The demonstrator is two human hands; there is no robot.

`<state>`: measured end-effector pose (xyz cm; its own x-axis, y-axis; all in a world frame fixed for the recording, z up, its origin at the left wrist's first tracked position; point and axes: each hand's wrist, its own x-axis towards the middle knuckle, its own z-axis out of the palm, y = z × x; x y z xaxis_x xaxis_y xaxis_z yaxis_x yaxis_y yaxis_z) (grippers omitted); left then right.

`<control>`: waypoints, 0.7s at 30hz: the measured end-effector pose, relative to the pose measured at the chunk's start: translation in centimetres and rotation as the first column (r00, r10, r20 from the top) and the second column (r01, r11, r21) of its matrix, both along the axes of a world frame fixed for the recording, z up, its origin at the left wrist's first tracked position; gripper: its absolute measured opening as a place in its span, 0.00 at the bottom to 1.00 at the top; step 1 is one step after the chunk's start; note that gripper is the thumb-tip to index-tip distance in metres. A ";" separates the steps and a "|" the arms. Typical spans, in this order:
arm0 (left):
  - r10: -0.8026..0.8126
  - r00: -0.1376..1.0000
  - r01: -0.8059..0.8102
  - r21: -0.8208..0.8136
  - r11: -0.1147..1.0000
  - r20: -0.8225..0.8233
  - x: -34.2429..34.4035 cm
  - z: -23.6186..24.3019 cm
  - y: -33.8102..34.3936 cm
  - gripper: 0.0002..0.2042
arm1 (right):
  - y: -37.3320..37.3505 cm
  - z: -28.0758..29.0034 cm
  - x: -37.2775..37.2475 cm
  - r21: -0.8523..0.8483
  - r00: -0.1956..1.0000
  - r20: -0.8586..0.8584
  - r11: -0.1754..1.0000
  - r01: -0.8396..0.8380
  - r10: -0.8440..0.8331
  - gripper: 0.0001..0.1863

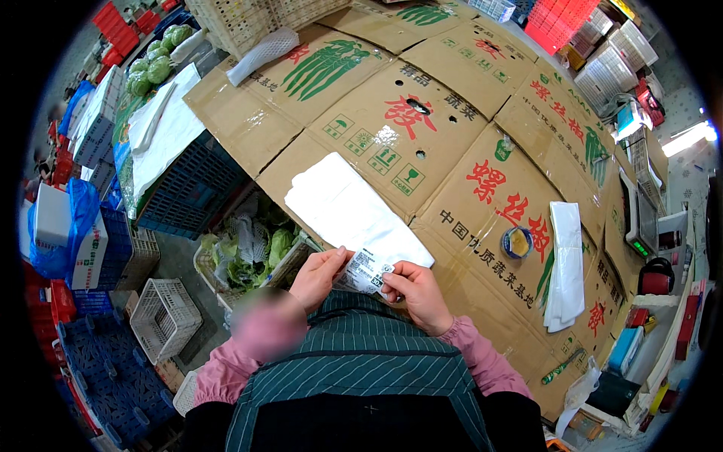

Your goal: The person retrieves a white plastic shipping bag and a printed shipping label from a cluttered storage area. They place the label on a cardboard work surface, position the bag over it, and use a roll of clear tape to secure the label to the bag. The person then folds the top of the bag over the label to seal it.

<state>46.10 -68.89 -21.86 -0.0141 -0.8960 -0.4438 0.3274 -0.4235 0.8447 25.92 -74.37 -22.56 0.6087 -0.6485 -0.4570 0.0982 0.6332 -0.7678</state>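
Observation:
Between my two hands, just in front of the striped apron, is a small white printed label (364,271) with a square code on it. My left hand (318,277) pinches its left edge between thumb and fingers. At the label's right edge my right hand (419,294) is closed in a pinch too. Directly beyond the label, a stack of flat white plastic bags (354,207) lies on the cardboard-covered table (459,218). The fingertips partly cover the label's edges.
To the right are a folded white bag stack (566,264), a roll of tape (517,242), a green-handled tool (561,367) and a scale (639,215). A crate of leafy scraps (252,248) stands below the table's left edge. Cabbages (158,64) sit far left.

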 end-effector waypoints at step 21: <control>0.010 0.999 -0.011 -0.037 0.999 -0.051 -0.1 -0.4 0.5 0.18 | 0.2 -0.3 -0.1 -0.006 1.000 0.022 1.000 0.007 -0.007 0.05</control>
